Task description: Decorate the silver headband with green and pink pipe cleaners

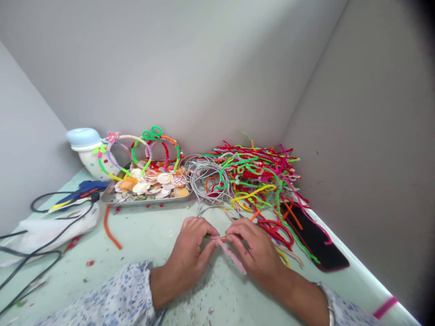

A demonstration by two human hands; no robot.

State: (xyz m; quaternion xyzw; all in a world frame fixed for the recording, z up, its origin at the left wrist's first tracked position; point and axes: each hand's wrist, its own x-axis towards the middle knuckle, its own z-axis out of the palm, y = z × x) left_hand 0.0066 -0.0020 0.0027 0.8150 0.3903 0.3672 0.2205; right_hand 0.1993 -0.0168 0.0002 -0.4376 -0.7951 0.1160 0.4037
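My left hand (190, 253) and my right hand (253, 249) meet at the middle of the table, fingertips pinched together. Between them they grip a pink pipe cleaner (234, 257), which trails down and right under my right hand. Small green and orange bits show at the pinch. Just behind my hands lies a grey wire headband (207, 181) among a bundle of such bands. A big heap of coloured pipe cleaners (254, 172) spreads to the right of it.
A metal tray of seashells (149, 185) with decorated headbands (142, 149) stands at the back left, beside a white jar (84, 149). A blue glue gun (81, 189) with black cables lies left. A loose orange pipe cleaner (110, 231) and a black phone (316, 240) lie on the table.
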